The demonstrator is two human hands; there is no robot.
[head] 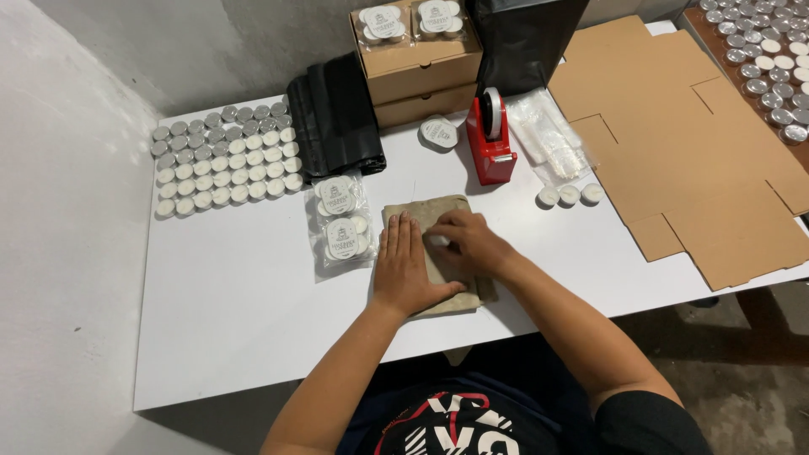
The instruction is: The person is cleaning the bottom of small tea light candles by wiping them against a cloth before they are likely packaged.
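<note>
On the white surface [253, 286] we press our left hand [407, 268] flat on a brown paper pouch [425, 212], fingers together and stretched out. Our right hand [466, 242] lies beside it on the pouch, fingers curled around a small white tealight [436, 241]. Bagged tealights [341, 223] lie just left of the pouch, a red tape dispenser [491, 139] beyond it.

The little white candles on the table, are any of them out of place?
Mostly no. The tealights at the left stand in neat rows. Three loose tealights sit apart beside the red tape dispenser, away from the grid. Nothing looks spilled or broken.
</note>
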